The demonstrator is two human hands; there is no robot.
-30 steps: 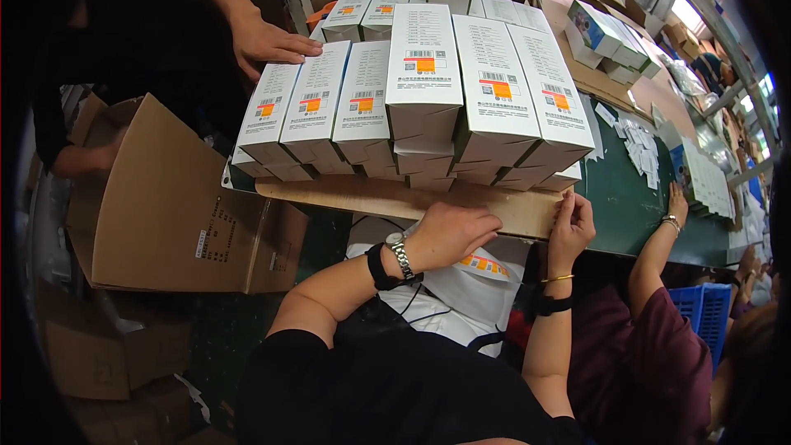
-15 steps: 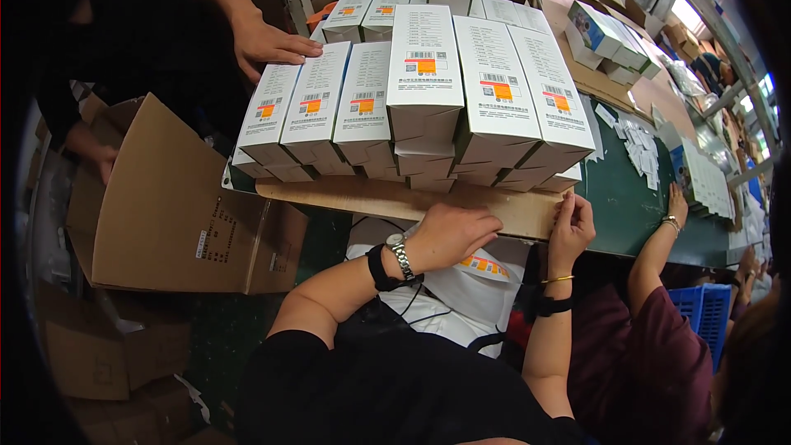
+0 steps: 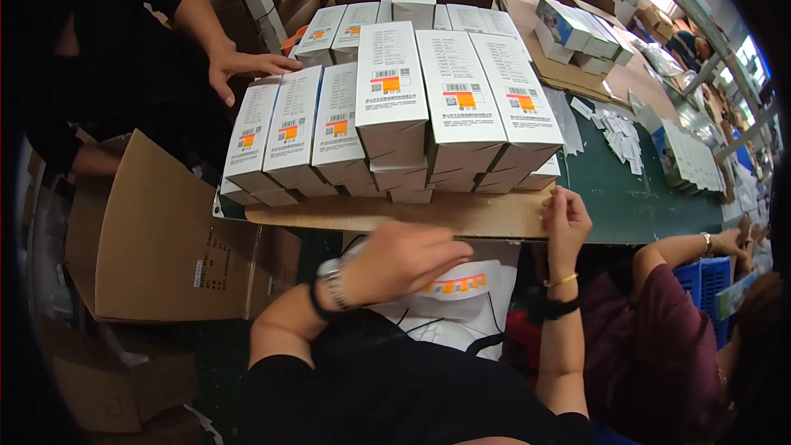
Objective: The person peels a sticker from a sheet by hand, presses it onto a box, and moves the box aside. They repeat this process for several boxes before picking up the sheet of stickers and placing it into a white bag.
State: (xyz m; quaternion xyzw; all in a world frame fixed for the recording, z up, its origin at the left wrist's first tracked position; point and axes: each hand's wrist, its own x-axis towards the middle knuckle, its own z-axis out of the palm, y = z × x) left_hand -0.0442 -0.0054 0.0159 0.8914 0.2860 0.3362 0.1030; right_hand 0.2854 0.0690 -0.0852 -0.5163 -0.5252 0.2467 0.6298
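My left hand (image 3: 405, 254), slightly blurred, hovers over my lap with its fingers pressed together. What its fingertips hold, if anything, is hidden. Just below it a curved white strip of orange labels (image 3: 460, 283) lies over white material. My right hand (image 3: 566, 214) is closed in a pinch at the right end of a wooden board (image 3: 329, 216) along the table's front edge; I cannot make out what is in it. Beyond both hands, white cartons (image 3: 391, 91) stand stacked in rows, several bearing orange and red labels on their upper faces.
Another person's hand (image 3: 247, 67) touches the stack's left side. A large open cardboard box (image 3: 165, 239) stands at left. On the green table (image 3: 643, 206) lie loose white slips (image 3: 620, 138) and more cartons (image 3: 688, 156). A person in a maroon sleeve (image 3: 676, 313) sits at right beside a blue crate (image 3: 704, 280).
My left hand has moved left and down, away from the board's edge. My right hand stays pinched at the board. The maroon-sleeved person's arm has left the table for the blue crate.
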